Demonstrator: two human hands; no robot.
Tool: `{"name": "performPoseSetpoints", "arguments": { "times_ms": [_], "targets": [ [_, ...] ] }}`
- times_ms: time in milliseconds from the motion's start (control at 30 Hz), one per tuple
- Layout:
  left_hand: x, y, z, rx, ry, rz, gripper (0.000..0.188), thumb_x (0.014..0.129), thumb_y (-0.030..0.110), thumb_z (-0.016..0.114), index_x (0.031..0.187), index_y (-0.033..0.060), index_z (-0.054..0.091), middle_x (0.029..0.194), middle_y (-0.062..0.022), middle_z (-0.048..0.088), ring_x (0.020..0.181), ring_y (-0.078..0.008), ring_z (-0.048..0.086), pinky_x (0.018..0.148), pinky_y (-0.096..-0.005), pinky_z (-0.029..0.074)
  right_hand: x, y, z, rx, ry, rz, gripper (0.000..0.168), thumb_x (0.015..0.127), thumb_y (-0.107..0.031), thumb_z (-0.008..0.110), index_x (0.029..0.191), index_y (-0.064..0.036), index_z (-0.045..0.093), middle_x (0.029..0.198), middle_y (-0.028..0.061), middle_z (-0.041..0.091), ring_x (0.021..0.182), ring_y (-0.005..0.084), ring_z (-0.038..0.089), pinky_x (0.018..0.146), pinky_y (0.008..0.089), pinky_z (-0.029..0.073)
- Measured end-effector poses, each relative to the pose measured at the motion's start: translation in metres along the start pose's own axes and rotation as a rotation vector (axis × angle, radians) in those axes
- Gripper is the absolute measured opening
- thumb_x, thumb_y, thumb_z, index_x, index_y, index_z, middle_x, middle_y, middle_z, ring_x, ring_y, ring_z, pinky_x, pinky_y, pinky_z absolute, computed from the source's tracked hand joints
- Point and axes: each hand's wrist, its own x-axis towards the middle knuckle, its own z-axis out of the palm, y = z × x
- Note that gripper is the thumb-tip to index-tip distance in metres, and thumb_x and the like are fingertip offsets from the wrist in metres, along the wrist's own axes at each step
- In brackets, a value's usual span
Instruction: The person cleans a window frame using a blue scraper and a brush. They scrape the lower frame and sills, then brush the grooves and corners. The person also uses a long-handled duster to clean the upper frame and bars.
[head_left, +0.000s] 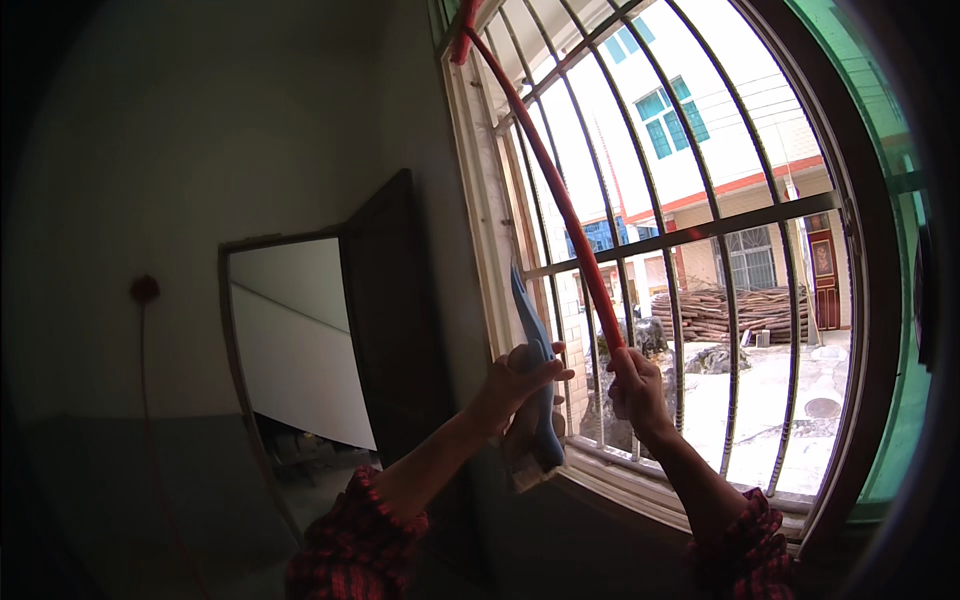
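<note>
My right hand (637, 384) grips the lower end of a long red pole (564, 206). The pole slants up and left across the window bars to a red crosswise head (466, 36), which rests by the top left corner of the window frame and runs partly out of view. In my left hand (506, 390) is a light-blue plastic tool (531, 322) with a narrow, pointed upper end and a rounded lower end, held upright beside the left window jamb. A pale, see-through piece (531, 472) shows below that hand; what it is I cannot tell.
Metal security bars (711, 195) cross the window, with a pale sill track (637, 491) beneath. A green glass sash (889, 420) stands at the right. To the left are a dark door (390, 322) and a doorway. Outside lies a stack of wooden poles (727, 313).
</note>
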Motion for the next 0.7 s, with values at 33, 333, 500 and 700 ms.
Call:
{"name": "performPoseSetpoints", "arguments": {
  "times_ms": [33,333,500,700],
  "targets": [
    [-0.004,-0.005,-0.007,-0.013,0.006,-0.001,0.061,0.085,0.035,0.07,0.127,-0.0007,0.045,0.137,-0.0151,0.046,0.116,-0.0289,0.057,0.079,-0.0409,0.056,0.022,-0.01,0.005,-0.024,-0.002,-0.004,0.038,0.097,-0.041,0.048,0.083,-0.006,0.053,0.051,-0.0032,0.041,0.038,0.0044,0.038,0.035,0.0222,0.028],
    [-0.033,-0.025,-0.028,-0.015,0.075,-0.089,0.067,0.081,0.036,0.074,0.128,-0.0014,0.044,0.135,-0.0158,0.047,0.113,-0.0275,0.058,0.079,-0.0387,0.057,-0.022,0.051,-0.002,0.075,-0.09,0.212,0.033,0.098,-0.038,0.049,0.083,-0.009,0.052,0.049,-0.0036,0.039,0.036,0.0061,0.036,0.033,0.0237,0.026],
    [-0.016,-0.064,0.017,-0.193,-0.108,-0.106,0.053,0.084,0.027,0.072,0.122,-0.0015,0.05,0.134,-0.0156,0.048,0.118,-0.0283,0.054,0.083,-0.0391,0.057,-0.222,0.099,-0.098,-0.048,0.0,0.371,0.029,0.097,-0.034,0.051,0.086,-0.008,0.058,0.061,-0.0052,0.047,0.05,0.0035,0.042,0.044,0.0202,0.03],
    [-0.062,-0.159,0.072,-0.303,-0.366,-0.569,0.035,0.086,0.016,0.069,0.116,0.0026,0.057,0.138,-0.0093,0.046,0.125,-0.0226,0.048,0.094,-0.0398,0.051,-0.475,0.076,-0.159,-0.271,0.192,0.615,0.022,0.097,-0.026,0.052,0.085,-0.009,0.057,0.056,-0.0056,0.042,0.046,0.0051,0.037,0.041,0.0234,0.028]
  ]
}}
